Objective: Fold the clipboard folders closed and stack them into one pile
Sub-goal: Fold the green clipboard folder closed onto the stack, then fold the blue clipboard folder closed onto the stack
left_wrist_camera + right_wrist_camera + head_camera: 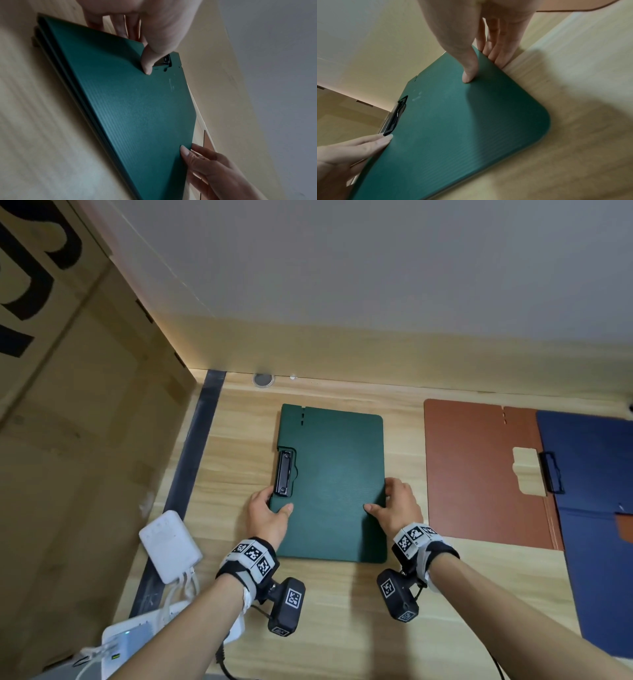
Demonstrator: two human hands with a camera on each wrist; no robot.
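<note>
bare desk (pixel 404 460) between folders, cardboard box (pixel 85 412) blocking left

The closed green clipboard folder (pixel 453 128) lies flat on the wooden table (pixel 573 121). From twelve o'clock the right hand (pixel 479 33) pinches its edge, thumb on the cover, fingers (pixel 496 51) under the rim. At eight o'clock the left hand (pixel 351 151) grips the opposite edge, just beside the black clip (pixel 395 117).

Lit evenly from above in the head view, with wide-angle bending at the edges. Dimmer and softer at both wrists; blurred desk (pixel 573 135) grain, shadowed.
</note>
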